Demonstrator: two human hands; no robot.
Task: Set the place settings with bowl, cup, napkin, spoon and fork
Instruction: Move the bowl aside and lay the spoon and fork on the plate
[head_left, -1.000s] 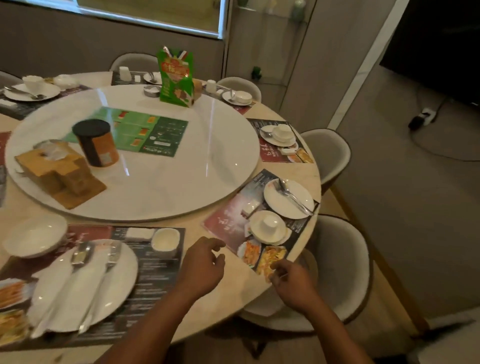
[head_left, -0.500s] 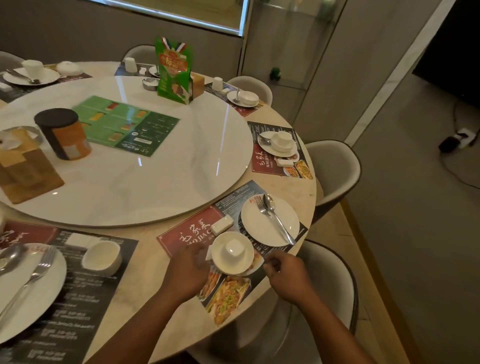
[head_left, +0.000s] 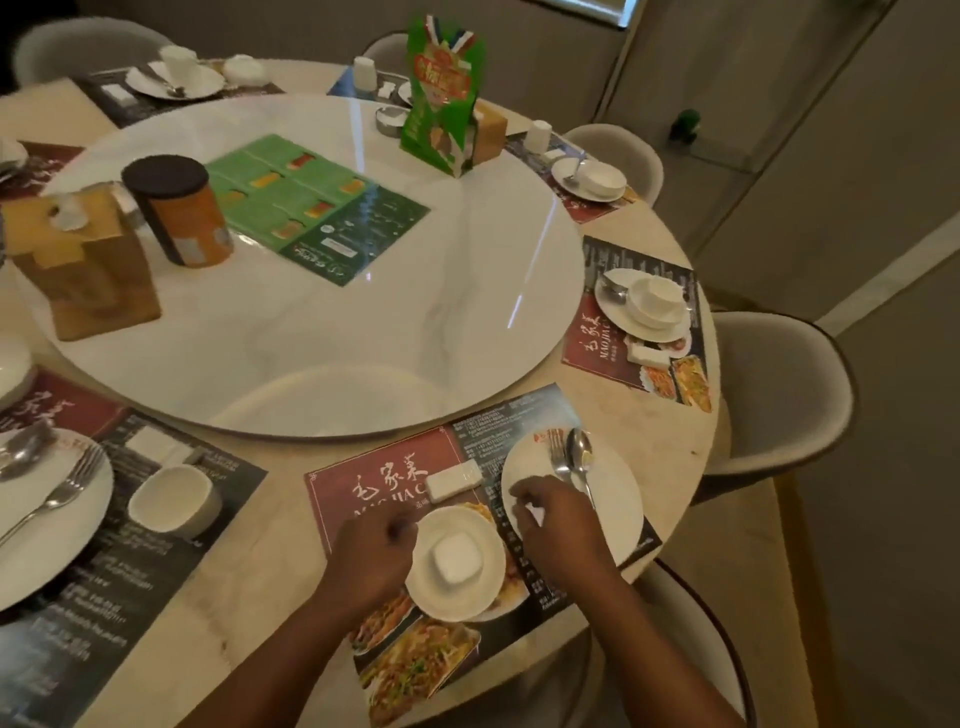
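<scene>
On the red and dark placemat (head_left: 374, 483) in front of me stands a white bowl (head_left: 483, 592) with a small white cup (head_left: 456, 560) upside down on it. My left hand (head_left: 371, 556) is at the bowl's left rim, fingers curled onto it. To the right lies a white plate (head_left: 621, 519) carrying a fork (head_left: 557, 457) and a spoon (head_left: 579, 452). My right hand (head_left: 550, 525) covers the plate's left edge, its fingers curled and pinching there. A wrapped white napkin packet (head_left: 454, 480) lies on the mat just behind the bowl.
A big white turntable (head_left: 415, 322) fills the table's middle, holding a green menu, an orange jar (head_left: 179, 213), a brown tissue box and a green card stand. Other settings lie left (head_left: 174, 499) and right (head_left: 649, 306). Grey chairs (head_left: 779, 395) ring the table edge.
The view has swung right and closer to this setting. My right hand went from beside the bowl up onto the plate's edge. My left hand stays at the bowl's left.
</scene>
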